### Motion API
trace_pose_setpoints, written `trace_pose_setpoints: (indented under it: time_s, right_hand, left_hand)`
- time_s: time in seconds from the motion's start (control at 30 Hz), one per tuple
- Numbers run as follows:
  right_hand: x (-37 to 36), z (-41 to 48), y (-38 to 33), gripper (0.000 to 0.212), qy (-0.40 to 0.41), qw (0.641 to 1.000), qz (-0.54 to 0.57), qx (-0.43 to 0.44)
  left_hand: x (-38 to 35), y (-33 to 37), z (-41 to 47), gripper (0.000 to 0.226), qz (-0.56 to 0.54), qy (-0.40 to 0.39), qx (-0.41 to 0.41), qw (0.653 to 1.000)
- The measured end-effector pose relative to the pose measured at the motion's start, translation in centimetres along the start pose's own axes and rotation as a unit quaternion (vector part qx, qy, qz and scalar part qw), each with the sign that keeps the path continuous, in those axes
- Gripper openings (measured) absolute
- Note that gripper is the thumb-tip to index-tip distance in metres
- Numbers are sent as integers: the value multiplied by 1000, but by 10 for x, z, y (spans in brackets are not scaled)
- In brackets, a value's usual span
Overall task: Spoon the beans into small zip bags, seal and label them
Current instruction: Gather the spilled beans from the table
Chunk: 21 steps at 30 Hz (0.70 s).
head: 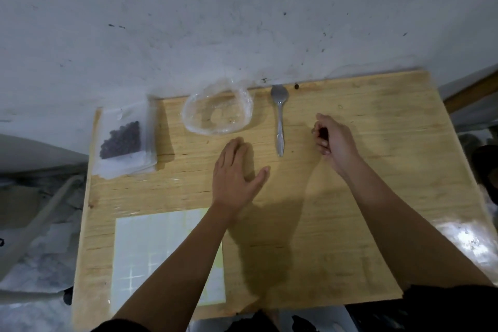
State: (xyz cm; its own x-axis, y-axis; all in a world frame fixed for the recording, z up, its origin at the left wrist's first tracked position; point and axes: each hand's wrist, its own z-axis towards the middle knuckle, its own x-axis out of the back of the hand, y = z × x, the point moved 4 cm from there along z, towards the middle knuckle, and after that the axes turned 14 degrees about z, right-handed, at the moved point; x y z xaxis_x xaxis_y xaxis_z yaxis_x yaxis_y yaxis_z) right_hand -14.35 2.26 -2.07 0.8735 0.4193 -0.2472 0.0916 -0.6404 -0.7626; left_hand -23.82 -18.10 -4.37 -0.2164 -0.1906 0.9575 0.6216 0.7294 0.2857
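In the head view, the wooden counter (350,197) carries everything within reach of the person. The beans (122,140) are already inside a zip bag (118,118) that lies on a stack of spare bags (151,162) at the far left corner, probably to keep filled and unused bags in one place. Next to it stands a clear plastic pouch (244,105) with its mouth rolled open, which looks nearly empty. The spoon (280,121) lies just right of the pouch, with its handle pointing toward the person, easy to pick up. One loose bean (296,86) sits at the far edge.

The left grip (234,172) is flat with straight fingers, low over bare wood, holding nothing. The right grip (332,139) has its fingers curled inward. A dark spot shows between them, but I cannot tell if it is a bean or shadow. The label sheet (145,250) waits at the near left, partly under the left forearm, I think for the last step.
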Motion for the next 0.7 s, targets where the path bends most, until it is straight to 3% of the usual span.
trace_pose_setpoints:
  time_s: [0.13,0.3,0.4,0.7]
  right_hand:
    - [-12,32,-19,31,63,974,-178,124]
    - [-27,57,-29,19,73,933,-230,267]
    - [-33,70,-28,12,69,926,-232,290]
    - [-48,91,-28,21,71,912,-262,306]
  left_hand:
    - [-2,4,4,86,59,-42,-1,997]
    - [-3,5,5,87,86,-51,-12,995]
    - [-6,5,5,86,92,-47,-18,994]
    - [-7,4,6,84,84,-17,-9,996]
